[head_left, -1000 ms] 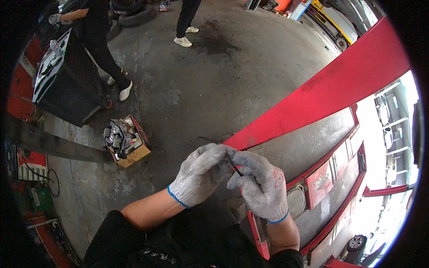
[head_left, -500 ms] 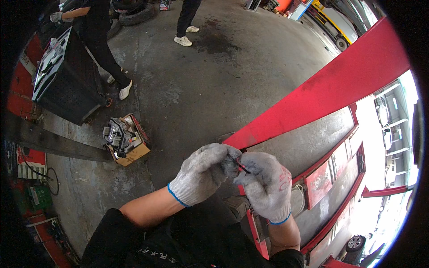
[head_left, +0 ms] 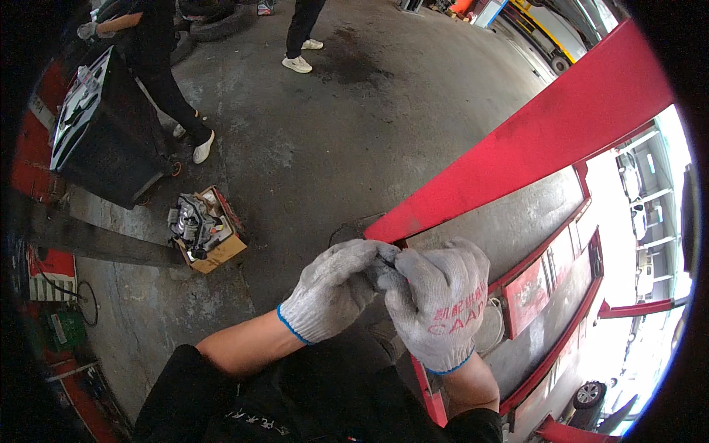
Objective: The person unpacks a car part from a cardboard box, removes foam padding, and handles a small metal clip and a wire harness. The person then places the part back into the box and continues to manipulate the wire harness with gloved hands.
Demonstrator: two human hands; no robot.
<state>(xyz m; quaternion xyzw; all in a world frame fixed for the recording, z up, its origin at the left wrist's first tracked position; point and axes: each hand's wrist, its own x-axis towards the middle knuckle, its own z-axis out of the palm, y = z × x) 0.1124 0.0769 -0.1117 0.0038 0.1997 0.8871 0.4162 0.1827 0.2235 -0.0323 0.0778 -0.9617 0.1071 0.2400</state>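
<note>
My left hand, in a white knit glove with a blue cuff edge, is closed with its fingertips pinched together. My right hand wears a matching glove with red print on its back, its thumb and forefinger closed against the left fingertips. A small dark thin piece shows between the two sets of fingertips. Gloves cover most of it, so its kind cannot be made out. Both hands are held up in front of my body, near the low end of a red steel beam.
A cardboard box of metal parts sits on the floor at left, near a dark cart. One person stands behind the cart, and another's legs show farther back. Red metal framing lies at right.
My right hand has turned, bringing more of its printed back into view, and its fingers have shifted over the dark piece, hiding more of it. The left hand has barely moved.
</note>
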